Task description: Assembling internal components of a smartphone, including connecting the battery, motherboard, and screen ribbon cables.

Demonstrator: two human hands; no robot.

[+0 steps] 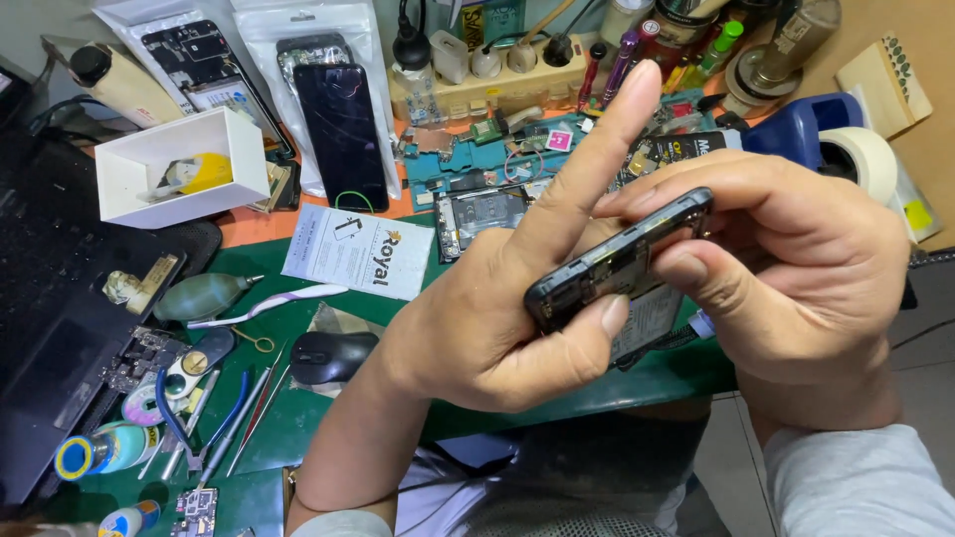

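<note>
Far left: white box (pixel 184 164) with a yellow thing inside, on the green bench (pixel 298 398)
Near left: tweezers, pliers and a mouse (pixel 331 355) lie close together
Left hand (pixel 477 318): thumb and bent fingers pinch the phone frame, forefinger stuck straight up
Phone frame (pixel 619 261): held on edge between both hands, above the bench's near edge
Right hand (pixel 796 268): fingers pressed on the frame's right end
Handling: probably light, stiff and fragile; best gripped by its rims
Hidden: frame's face and innards hard to make out
</note>
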